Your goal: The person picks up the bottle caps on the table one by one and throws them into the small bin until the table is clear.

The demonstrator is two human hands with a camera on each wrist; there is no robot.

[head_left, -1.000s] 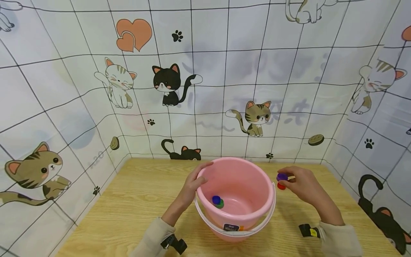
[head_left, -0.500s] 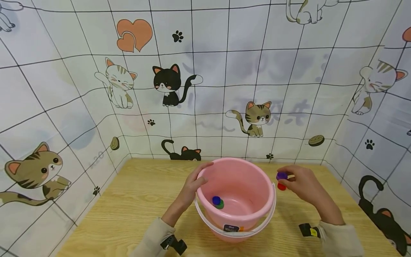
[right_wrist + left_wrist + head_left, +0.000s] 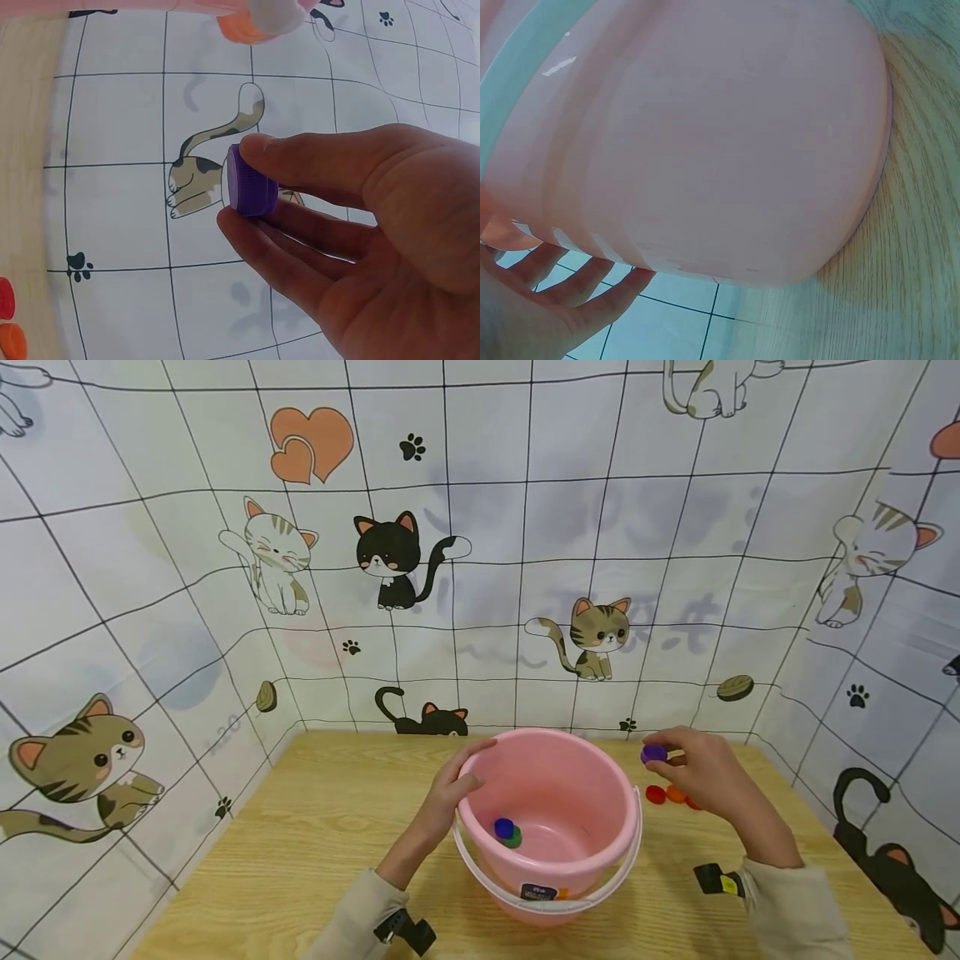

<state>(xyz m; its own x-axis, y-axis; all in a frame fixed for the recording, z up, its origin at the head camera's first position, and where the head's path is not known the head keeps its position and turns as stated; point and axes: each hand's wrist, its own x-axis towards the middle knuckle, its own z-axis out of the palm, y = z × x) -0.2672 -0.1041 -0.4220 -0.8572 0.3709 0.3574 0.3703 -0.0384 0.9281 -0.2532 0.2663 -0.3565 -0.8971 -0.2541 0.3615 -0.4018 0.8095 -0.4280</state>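
The right hand's (image 3: pixel 697 768) grip pinches a purple cap (image 3: pixel 253 184) at the very tips of thumb and fingers, well out from the palm; its ribbed side is held and its flat face turns away from the hand. The cap hangs above the tabletop (image 3: pixel 337 827), towards the back right corner, apart from the bucket's rim. Below this grip, two red caps (image 3: pixel 656 794) and an orange cap (image 3: pixel 676 793) lie on the tabletop, to the right of the pink bucket (image 3: pixel 547 866). The left hand's (image 3: pixel 446 793) grip holds the bucket's left side, thumb at the rim, fingers along the outer wall. Inside the bucket, a blue cap (image 3: pixel 503 828) and a green cap (image 3: pixel 512 838) touch.
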